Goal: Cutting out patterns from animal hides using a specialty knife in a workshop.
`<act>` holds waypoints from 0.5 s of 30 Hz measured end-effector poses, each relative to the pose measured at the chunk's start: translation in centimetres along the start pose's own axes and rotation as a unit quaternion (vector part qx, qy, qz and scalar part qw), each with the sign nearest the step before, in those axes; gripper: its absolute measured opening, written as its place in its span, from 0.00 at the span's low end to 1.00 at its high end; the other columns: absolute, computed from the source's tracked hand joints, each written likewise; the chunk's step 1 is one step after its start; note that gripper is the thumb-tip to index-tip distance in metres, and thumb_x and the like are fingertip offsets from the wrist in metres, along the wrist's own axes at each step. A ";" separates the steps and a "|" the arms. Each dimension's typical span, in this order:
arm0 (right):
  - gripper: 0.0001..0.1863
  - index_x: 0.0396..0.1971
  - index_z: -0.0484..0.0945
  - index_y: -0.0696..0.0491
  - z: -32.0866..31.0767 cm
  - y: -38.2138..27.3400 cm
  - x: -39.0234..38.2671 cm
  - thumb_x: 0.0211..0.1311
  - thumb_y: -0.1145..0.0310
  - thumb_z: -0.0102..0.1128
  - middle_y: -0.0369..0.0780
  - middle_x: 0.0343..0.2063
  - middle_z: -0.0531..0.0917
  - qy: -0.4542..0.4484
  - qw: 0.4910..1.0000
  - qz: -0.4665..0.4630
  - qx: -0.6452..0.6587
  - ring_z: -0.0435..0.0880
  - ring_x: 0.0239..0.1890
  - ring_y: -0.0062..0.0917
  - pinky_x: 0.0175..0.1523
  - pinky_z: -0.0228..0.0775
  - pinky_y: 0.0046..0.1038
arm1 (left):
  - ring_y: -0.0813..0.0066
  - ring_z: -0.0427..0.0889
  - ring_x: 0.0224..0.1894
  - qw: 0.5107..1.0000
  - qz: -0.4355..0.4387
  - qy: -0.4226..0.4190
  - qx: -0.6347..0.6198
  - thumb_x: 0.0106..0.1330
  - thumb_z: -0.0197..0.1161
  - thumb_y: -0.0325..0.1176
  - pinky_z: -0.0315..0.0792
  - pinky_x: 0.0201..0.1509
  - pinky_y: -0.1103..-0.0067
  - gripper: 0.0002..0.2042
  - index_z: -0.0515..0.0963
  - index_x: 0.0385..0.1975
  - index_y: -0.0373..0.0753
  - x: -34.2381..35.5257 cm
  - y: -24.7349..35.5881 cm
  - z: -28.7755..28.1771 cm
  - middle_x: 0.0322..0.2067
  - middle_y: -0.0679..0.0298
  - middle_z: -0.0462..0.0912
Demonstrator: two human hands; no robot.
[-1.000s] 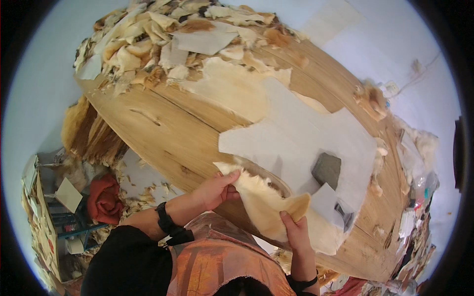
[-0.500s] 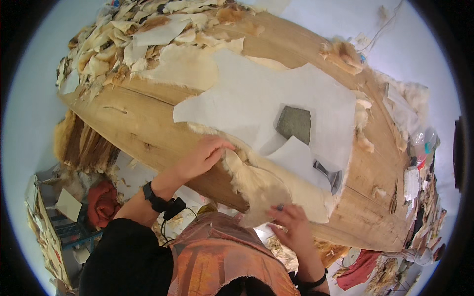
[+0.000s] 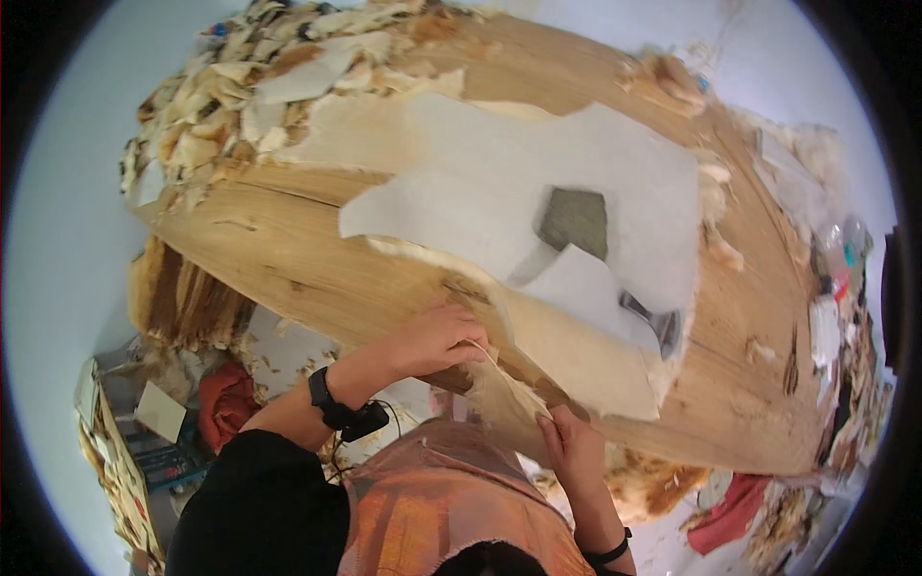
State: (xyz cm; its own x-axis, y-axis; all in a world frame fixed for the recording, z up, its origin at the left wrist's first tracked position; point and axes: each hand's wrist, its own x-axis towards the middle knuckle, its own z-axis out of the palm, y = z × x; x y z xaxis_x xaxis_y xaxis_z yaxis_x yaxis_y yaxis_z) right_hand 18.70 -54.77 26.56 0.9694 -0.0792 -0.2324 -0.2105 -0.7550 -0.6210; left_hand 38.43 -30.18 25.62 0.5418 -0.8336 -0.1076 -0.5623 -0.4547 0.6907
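Between my hands hangs a pale furry piece of hide (image 3: 504,401) at the table's near edge. My left hand (image 3: 449,342) is closed on its upper left end, and my right hand (image 3: 574,440) pinches its right edge. Bare wood shows between this piece and the larger cream hide (image 3: 586,360) on the table. Over the larger hide lies a white paper pattern (image 3: 451,182), its near edge folded back. A dark grey stone slab (image 3: 574,223) rests on the paper, beside a metal tool with a flared end (image 3: 655,322). I cannot see whether my right hand holds anything else.
The wooden table (image 3: 288,250) carries a heap of fur scraps (image 3: 221,106) at the far left and tan fur pieces (image 3: 672,84) at the far right. Below left are a red cloth (image 3: 229,403) and a crate (image 3: 168,456). Another red cloth (image 3: 730,516) lies below right.
The near piece of hide has come away from the larger hide, leaving a gap of wood. My left hand moved right and nearer; my right hand, with fingers apart before, now grips the piece's edge.
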 end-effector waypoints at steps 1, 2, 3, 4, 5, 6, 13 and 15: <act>0.13 0.32 0.77 0.54 0.0 0.1 -0.7 0.72 0.60 0.57 0.50 0.25 0.80 0.026 1.000 0.005 0.014 0.81 0.30 0.48 0.34 0.70 0.42 | 0.58 0.78 0.47 1.000 0.008 -0.009 -0.009 0.68 0.63 0.43 0.66 0.56 0.65 0.09 0.82 0.37 0.46 0.5 0.2 0.6 0.38 0.61 0.81; 0.13 0.32 0.77 0.54 -0.1 0.4 -1.3 0.72 0.60 0.57 0.50 0.25 0.80 0.028 0.999 0.020 0.010 0.81 0.30 0.48 0.34 0.70 0.42 | 0.59 0.79 0.46 0.999 0.040 0.026 -0.007 0.68 0.62 0.43 0.66 0.56 0.66 0.09 0.81 0.36 0.45 1.1 0.3 1.2 0.38 0.62 0.81; 0.14 0.30 0.76 0.54 -0.1 0.8 -1.5 0.73 0.60 0.56 0.50 0.25 0.80 0.043 0.998 0.038 0.005 0.81 0.29 0.49 0.33 0.70 0.42 | 0.59 0.79 0.45 0.995 0.073 0.061 -0.004 0.69 0.62 0.42 0.65 0.56 0.67 0.09 0.81 0.36 0.45 1.8 0.3 1.6 0.37 0.62 0.82; 0.15 0.29 0.75 0.55 -0.2 1.0 -1.6 0.73 0.59 0.56 0.50 0.24 0.79 0.057 0.997 0.055 0.000 0.80 0.29 0.49 0.33 0.69 0.43 | 0.59 0.79 0.45 0.995 0.082 0.055 -0.011 0.69 0.62 0.42 0.65 0.56 0.67 0.09 0.81 0.36 0.45 2.5 0.4 1.9 0.37 0.62 0.82; 0.17 0.26 0.73 0.56 -0.2 1.0 -1.7 0.73 0.59 0.55 0.51 0.24 0.78 0.079 0.995 0.068 0.009 0.79 0.29 0.50 0.32 0.67 0.44 | 0.58 0.79 0.45 0.996 0.071 0.052 -0.002 0.68 0.63 0.41 0.67 0.55 0.66 0.09 0.81 0.36 0.44 3.0 0.7 2.0 0.36 0.62 0.81; 0.17 0.26 0.73 0.56 -0.3 1.0 -1.7 0.73 0.59 0.55 0.51 0.24 0.78 0.084 0.993 0.077 0.006 0.79 0.29 0.50 0.32 0.67 0.44 | 0.56 0.79 0.44 0.997 0.061 0.050 0.009 0.67 0.64 0.41 0.68 0.54 0.65 0.09 0.81 0.36 0.43 3.5 0.9 2.0 0.36 0.61 0.81; 0.18 0.22 0.73 0.53 -0.2 0.9 -1.7 0.71 0.59 0.58 0.47 0.19 0.79 0.132 0.984 0.102 -0.059 0.80 0.25 0.46 0.29 0.69 0.44 | 0.58 0.78 0.45 0.997 0.034 0.053 0.044 0.65 0.66 0.40 0.68 0.53 0.66 0.08 0.80 0.36 0.44 3.8 2.3 2.1 0.37 0.63 0.80; 0.17 0.22 0.74 0.53 -0.1 0.9 -1.6 0.70 0.59 0.59 0.47 0.19 0.79 0.140 0.982 0.104 -0.069 0.81 0.25 0.45 0.29 0.69 0.43 | 0.61 0.76 0.48 0.960 0.088 0.211 0.161 0.64 0.66 0.39 0.67 0.55 0.66 0.07 0.79 0.37 0.46 3.5 2.7 2.3 0.40 0.66 0.79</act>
State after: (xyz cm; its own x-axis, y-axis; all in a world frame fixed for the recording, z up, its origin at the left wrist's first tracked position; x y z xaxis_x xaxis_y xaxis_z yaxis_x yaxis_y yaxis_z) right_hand 16.98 -55.38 26.44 0.9080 -0.4027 -0.1155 -0.4071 -0.7831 -0.4701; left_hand 37.41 -35.08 25.49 0.5871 -0.7360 0.3371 -0.7959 -0.4486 0.4066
